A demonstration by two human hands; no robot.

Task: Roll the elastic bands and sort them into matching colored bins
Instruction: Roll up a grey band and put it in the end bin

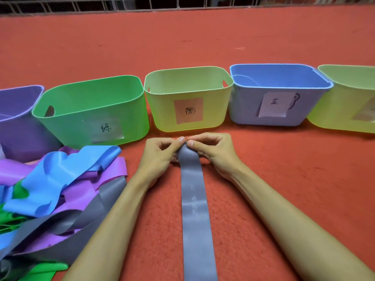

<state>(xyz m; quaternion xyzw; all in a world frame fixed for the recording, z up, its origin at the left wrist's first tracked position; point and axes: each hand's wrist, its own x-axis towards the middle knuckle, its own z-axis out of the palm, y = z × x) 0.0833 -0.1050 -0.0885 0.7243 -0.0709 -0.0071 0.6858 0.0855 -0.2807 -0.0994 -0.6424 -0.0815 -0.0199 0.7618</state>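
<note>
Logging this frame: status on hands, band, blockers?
Left hand and right hand both pinch far end of grey band, roll barely begun. Rest lies flat on red mat. Nothing in the way; loose band pile off to left.

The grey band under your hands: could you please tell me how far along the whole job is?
Done: no rolled band shows inside the green bin. In hand: the left hand and right hand pinch the far end of the grey band, just starting the roll; most of it lies flat. Left: the pile of loose bands beside it.
</note>
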